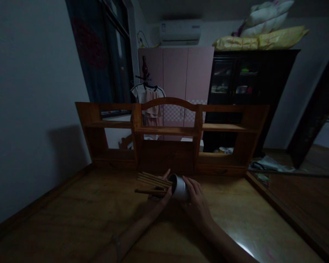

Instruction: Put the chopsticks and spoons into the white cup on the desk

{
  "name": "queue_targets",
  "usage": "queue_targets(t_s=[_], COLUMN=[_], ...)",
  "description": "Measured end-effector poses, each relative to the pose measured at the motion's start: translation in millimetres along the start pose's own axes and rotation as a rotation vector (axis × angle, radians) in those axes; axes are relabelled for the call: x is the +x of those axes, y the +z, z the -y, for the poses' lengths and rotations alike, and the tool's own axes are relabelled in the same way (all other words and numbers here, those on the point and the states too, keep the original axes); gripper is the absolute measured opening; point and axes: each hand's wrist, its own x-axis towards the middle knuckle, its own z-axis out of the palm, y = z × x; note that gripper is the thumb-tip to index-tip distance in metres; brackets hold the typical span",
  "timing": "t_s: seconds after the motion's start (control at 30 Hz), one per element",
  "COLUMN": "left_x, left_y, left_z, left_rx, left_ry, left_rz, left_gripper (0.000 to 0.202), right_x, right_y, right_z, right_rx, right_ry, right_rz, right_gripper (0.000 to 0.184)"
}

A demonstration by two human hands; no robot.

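Note:
A light-coloured round cup (pixel 180 188) lies tipped on its side, its mouth turned to the left. My right hand (pixel 196 197) wraps around the cup's closed end. Several thin wooden sticks (pixel 150 179), perhaps chopsticks or pencils, point left with their right ends at the cup's mouth. My left hand (pixel 164 191) grips the sticks close to the rim, thumb on the near side and fingers partly hidden behind them. Whether the stick ends are inside the cup is hard to see in the dim light.
Both hands are above a wooden desk (pixel 104 208). A wooden shelf unit (pixel 167 130) stands along its back edge. To the left is a wall (pixel 30 109); a raised edge strip (pixel 279 210) borders the right. Behind stand pink cupboards (pixel 175 73) and a dark cabinet (pixel 252 80).

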Motion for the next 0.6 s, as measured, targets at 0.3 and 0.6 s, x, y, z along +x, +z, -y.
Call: queue_targets(t_s=[0.3,0.6], left_x=[0.4,7.8], left_y=[4.8,2.9], left_z=[7.4,15.2], left_rx=[-0.105,-0.259], left_ry=[0.036,-0.072], left_rz=[0.024,0.055], left_gripper=[0.053,0.055], right_x=[-0.5,-0.2], right_y=[-0.5,2.4], right_z=[-0.5,-5.3], right_rx=[-0.014,-0.03], right_ry=[0.007,0.002], right_rz=[0.016,0.009], right_gripper=[0.091,0.091])
